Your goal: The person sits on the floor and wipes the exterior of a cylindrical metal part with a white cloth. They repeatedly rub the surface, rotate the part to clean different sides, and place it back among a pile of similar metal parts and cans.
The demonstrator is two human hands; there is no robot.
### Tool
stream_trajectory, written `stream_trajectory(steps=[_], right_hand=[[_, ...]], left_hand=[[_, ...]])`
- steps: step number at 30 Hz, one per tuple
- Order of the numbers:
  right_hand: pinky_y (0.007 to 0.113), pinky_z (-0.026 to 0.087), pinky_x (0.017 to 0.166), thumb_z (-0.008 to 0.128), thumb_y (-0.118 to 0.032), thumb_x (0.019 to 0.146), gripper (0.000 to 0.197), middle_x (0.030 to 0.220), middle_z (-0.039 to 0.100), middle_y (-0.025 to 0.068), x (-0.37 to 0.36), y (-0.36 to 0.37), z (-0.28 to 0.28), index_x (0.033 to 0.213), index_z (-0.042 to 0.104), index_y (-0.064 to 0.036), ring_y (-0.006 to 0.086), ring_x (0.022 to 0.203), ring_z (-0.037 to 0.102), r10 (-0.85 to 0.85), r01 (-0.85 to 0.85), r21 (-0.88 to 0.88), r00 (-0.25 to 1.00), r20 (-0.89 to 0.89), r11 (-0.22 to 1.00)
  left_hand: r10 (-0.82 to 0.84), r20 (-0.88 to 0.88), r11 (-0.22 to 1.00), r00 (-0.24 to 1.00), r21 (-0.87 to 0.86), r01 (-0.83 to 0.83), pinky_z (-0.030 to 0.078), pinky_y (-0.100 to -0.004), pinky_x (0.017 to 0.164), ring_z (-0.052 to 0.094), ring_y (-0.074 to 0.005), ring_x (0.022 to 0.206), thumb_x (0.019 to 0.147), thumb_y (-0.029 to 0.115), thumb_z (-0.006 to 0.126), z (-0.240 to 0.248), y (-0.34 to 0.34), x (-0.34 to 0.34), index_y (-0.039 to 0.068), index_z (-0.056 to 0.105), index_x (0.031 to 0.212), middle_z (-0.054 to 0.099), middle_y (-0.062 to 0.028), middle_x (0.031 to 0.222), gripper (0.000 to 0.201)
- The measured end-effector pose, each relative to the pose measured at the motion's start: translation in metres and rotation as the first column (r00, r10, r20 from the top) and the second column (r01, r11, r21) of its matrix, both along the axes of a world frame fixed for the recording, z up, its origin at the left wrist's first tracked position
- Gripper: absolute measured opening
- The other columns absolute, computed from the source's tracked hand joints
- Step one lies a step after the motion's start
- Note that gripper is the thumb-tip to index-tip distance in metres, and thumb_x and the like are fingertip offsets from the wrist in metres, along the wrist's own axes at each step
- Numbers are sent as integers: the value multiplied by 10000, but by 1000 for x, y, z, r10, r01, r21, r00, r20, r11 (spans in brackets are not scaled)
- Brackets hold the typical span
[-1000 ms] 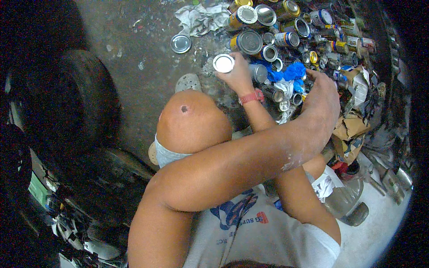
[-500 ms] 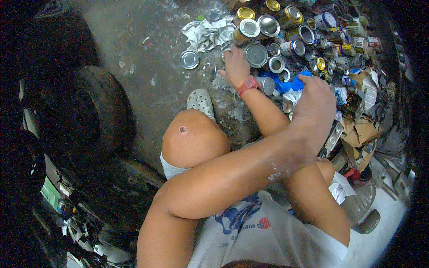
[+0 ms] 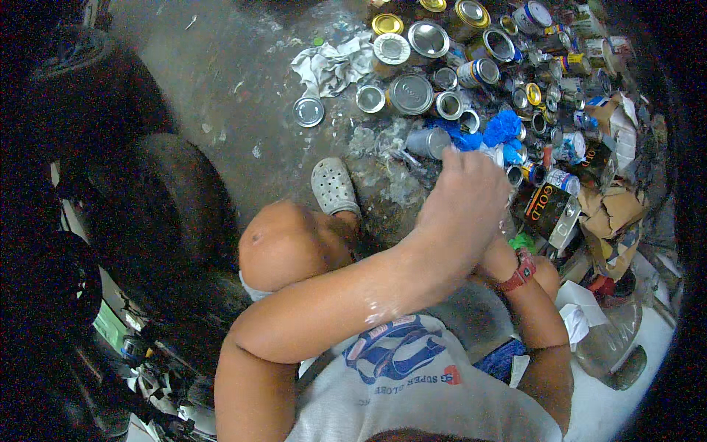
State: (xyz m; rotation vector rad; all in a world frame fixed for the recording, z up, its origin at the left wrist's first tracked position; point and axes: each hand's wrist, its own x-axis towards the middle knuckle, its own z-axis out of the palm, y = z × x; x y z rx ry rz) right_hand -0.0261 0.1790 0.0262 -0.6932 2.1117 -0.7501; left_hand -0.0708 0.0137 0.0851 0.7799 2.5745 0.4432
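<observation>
My left hand (image 3: 468, 188) is in front of the cans, its forearm reaching across my lap from the left. Its fingers are curled in and slightly blurred; whatever they hold, if anything, is hidden. My right hand (image 3: 501, 256), with a red watch (image 3: 523, 269) on the wrist, lies mostly behind the left hand, so its fingers do not show. Just past the left fingertips a grey can (image 3: 428, 143) lies on its side. Beside it is a crumpled blue cloth (image 3: 503, 128). A large round tin (image 3: 410, 94) and a smaller open-looking tin (image 3: 370, 99) stand farther off.
Several paint tins (image 3: 486, 70) crowd the far right. A white rag (image 3: 335, 65) and a loose round lid (image 3: 308, 112) lie on the stained floor. Tires (image 3: 177, 191) stand at the left. At the right are a black box (image 3: 546, 206), brown paper (image 3: 610, 214) and a clear plastic container (image 3: 607, 335).
My right hand has drawn back from the smaller tin toward my lap and gone behind my left hand. The left hand has moved left and nearer to me. My view has shifted slightly.
</observation>
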Motion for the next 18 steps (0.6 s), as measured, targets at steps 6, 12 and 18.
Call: stream_trajectory(steps=[6,12,18], right_hand=[[522,456,1092,688,-394,929,608,1357,640,188,-1,0,-36,1439,570,-83,376,1283,568,210,-199,146,976,-61,969],[517,439,1089,694,-391,919,562,1270,645,243,-7,21,-29,1319,649,1,434,1211,574,137,-147,155,988,75,977],[536,452,1086,664,-474,960,550,1340,650,253,-10,13,0,1296,692,-40,437,1322,551,59,-87,52,916,397,995]], left_hand=[[-7,58,999,998,-33,8,405,-503,1164,568,-363,1280,888,246,687,-27,-14,17,45,463,1538,553,-218,1446,716],[-28,171,980,985,-189,60,385,-523,1186,540,-381,1350,959,225,553,-54,-5,-15,54,425,1580,536,-232,1493,657],[-44,246,971,968,-216,99,383,-522,1189,561,-365,1325,980,199,519,-65,23,-12,60,389,1604,543,-229,1496,652]])
